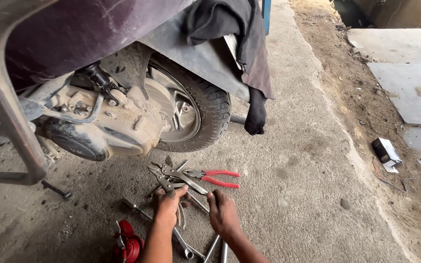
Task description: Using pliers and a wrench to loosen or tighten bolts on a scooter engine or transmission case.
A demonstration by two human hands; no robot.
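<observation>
Both hands reach into a heap of tools on the concrete floor (293,195) behind a scooter's rear wheel (196,114): the left hand (168,207) curls loosely over a metal wrench (183,176), and the right hand (222,213) rests half-closed on the tools beside it. Red-handled pliers (215,178) lie just beyond, handles pointing right. A small black-and-white box (386,152) sits well apart by the dirt strip.

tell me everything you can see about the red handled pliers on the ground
The pliers lie flat on the dusty concrete, below the scooter's rear tyre. Two slim red-sleeved handles point right, slightly spread; the grey metal jaws point left into a pile of wrenches. The metal looks worn and dull. The jaw end seems to overlap another grey tool, though exact contact is unclear. Neither hand holds them: the left hand and right hand are just below, on other tools.
</observation>
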